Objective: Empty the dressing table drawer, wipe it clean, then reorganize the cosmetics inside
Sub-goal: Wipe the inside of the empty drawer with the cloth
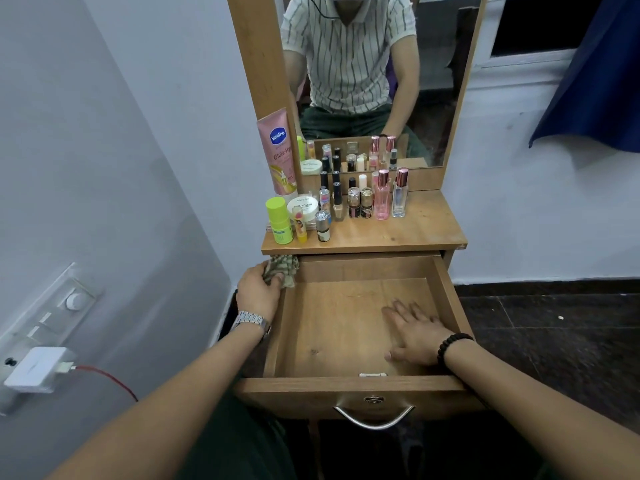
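Note:
The wooden drawer (pixel 332 341) is pulled out with nothing lying inside it. My right hand (pixel 414 332) lies flat, fingers straight, on the drawer floor at the right. My left hand (pixel 258 289) grips a crumpled striped cloth (pixel 282 268) at the drawer's back left corner, over its left wall. Several cosmetics stand on the table top (pixel 415 230): a pink Vaseline tube (pixel 278 150), a lime-green stick (pixel 278 221), a white jar (pixel 304 206), small nail polish bottles (pixel 360 202) and two perfume bottles (pixel 391 197).
A mirror (pixel 363 74) rises behind the table top and reflects a person in a striped shirt. A white wall is at the left with a switch panel (pixel 65 306) and a plugged charger (pixel 38 374) with a red cable. Dark floor lies right; a blue curtain (pixel 595 74) hangs beyond.

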The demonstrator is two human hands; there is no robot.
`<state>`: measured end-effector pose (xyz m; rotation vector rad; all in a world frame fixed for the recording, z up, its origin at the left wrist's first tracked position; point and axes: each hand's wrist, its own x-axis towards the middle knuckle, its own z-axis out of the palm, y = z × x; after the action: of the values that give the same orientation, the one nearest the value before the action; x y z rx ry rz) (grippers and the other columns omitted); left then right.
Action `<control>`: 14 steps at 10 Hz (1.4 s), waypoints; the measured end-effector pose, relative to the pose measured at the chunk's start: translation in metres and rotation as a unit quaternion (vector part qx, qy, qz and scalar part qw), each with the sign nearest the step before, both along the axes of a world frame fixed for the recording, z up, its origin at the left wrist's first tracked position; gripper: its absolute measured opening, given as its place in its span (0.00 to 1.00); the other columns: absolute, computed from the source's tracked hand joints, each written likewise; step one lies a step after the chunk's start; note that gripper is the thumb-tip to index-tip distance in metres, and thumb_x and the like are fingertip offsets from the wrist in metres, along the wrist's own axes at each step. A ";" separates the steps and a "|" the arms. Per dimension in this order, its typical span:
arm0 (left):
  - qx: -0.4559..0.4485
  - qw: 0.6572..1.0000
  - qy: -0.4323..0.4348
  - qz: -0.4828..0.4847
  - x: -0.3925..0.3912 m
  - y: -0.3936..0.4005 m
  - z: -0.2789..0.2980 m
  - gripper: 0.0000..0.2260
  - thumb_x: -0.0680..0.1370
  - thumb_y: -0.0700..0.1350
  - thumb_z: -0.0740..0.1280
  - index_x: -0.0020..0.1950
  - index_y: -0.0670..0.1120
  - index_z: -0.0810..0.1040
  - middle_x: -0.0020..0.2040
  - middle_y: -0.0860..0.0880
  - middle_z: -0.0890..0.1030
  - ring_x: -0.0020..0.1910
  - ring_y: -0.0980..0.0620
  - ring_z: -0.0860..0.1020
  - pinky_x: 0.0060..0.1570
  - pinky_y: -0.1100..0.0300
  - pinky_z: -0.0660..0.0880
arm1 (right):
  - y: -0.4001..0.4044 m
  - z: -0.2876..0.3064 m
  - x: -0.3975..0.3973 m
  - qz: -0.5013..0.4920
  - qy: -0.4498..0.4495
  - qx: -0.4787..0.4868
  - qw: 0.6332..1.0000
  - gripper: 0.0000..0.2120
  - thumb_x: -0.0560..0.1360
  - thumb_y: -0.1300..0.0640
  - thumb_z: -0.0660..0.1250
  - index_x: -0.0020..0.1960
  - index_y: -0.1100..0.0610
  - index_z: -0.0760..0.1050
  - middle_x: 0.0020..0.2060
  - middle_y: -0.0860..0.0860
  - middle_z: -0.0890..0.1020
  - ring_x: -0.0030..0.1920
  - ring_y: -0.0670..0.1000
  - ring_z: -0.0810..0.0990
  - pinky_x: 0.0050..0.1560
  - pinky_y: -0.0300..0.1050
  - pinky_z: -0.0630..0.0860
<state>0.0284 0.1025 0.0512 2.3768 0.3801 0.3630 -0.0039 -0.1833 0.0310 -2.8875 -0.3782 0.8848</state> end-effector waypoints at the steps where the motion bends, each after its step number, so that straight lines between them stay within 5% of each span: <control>1: -0.061 0.997 -0.002 0.048 0.009 -0.006 -0.005 0.15 0.76 0.42 0.66 0.62 0.41 0.77 0.56 0.40 0.80 0.56 0.39 0.77 0.55 0.51 0.73 | -0.001 -0.001 0.000 0.002 0.000 -0.001 1.000 0.44 0.76 0.40 0.63 0.78 0.49 0.38 0.77 0.49 0.35 0.77 0.57 0.36 0.74 0.64 0.46; 3: 0.065 0.994 -0.072 -0.049 0.007 -0.012 -0.002 0.19 0.70 0.34 0.69 0.61 0.41 0.79 0.59 0.42 0.80 0.57 0.41 0.77 0.56 0.53 0.73 | 0.000 -0.003 0.001 0.004 -0.002 -0.001 1.000 0.43 0.76 0.40 0.63 0.78 0.48 0.37 0.77 0.49 0.35 0.77 0.57 0.35 0.74 0.63 0.46; 4: 0.142 0.985 -0.050 -0.084 0.007 -0.009 -0.001 0.21 0.72 0.37 0.70 0.65 0.45 0.76 0.64 0.44 0.77 0.62 0.43 0.75 0.59 0.52 0.72 | 0.000 -0.004 0.000 0.002 -0.003 0.000 1.000 0.43 0.76 0.41 0.62 0.78 0.49 0.38 0.77 0.50 0.35 0.77 0.57 0.35 0.74 0.63 0.46; 8: 0.303 0.937 -0.048 -0.165 0.017 -0.036 0.005 0.18 0.69 0.38 0.72 0.58 0.47 0.80 0.53 0.46 0.83 0.50 0.43 0.81 0.40 0.49 0.80 | 0.000 -0.004 0.000 0.008 0.001 -0.010 1.000 0.43 0.76 0.41 0.62 0.78 0.49 0.37 0.77 0.50 0.35 0.76 0.57 0.35 0.74 0.63 0.45; 9: 0.333 0.907 -0.034 -0.255 0.018 -0.062 0.005 0.23 0.74 0.41 0.68 0.68 0.51 0.73 0.66 0.52 0.76 0.59 0.48 0.78 0.49 0.50 0.79 | -0.001 -0.005 0.001 0.012 0.001 -0.010 1.000 0.43 0.77 0.41 0.62 0.78 0.49 0.37 0.77 0.50 0.35 0.76 0.57 0.35 0.74 0.63 0.46; 11: 0.315 0.888 -0.014 -0.334 0.024 -0.136 0.005 0.22 0.79 0.41 0.60 0.72 0.54 0.66 0.72 0.56 0.67 0.65 0.48 0.73 0.56 0.52 0.75 | -0.002 -0.006 0.001 0.010 -0.001 -0.004 1.000 0.42 0.76 0.41 0.61 0.79 0.49 0.39 0.77 0.50 0.37 0.77 0.57 0.36 0.74 0.63 0.46; 12: 0.370 0.836 0.013 -0.405 0.025 -0.148 -0.007 0.20 0.81 0.43 0.56 0.73 0.55 0.64 0.73 0.53 0.66 0.67 0.47 0.69 0.58 0.52 0.73 | -0.005 -0.002 0.000 0.016 -0.049 0.002 0.999 0.32 0.77 0.48 0.61 0.77 0.53 0.52 0.77 0.54 0.55 0.76 0.59 0.54 0.71 0.60 0.61; 13: 0.385 0.825 0.066 -0.410 0.028 -0.135 -0.021 0.21 0.82 0.44 0.54 0.75 0.56 0.60 0.75 0.51 0.62 0.70 0.46 0.64 0.61 0.50 0.71 | -0.004 0.011 -0.001 -0.011 -0.202 0.039 0.979 0.13 0.79 0.55 0.55 0.61 0.53 0.72 0.57 0.56 0.78 0.56 0.60 0.78 0.51 0.51 0.75; 14: 0.395 0.823 0.088 -0.399 0.024 -0.119 -0.024 0.22 0.82 0.43 0.52 0.75 0.57 0.58 0.76 0.51 0.58 0.72 0.46 0.61 0.63 0.50 0.69 | -0.002 0.016 -0.003 -0.014 -0.243 0.077 0.967 0.10 0.79 0.56 0.54 0.53 0.53 0.74 0.48 0.54 0.80 0.47 0.59 0.79 0.44 0.48 0.74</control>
<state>0.0526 -0.0162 0.0276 3.0869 -0.8673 -0.1461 -0.0066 -0.1853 0.0471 -2.9210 -0.4177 0.1181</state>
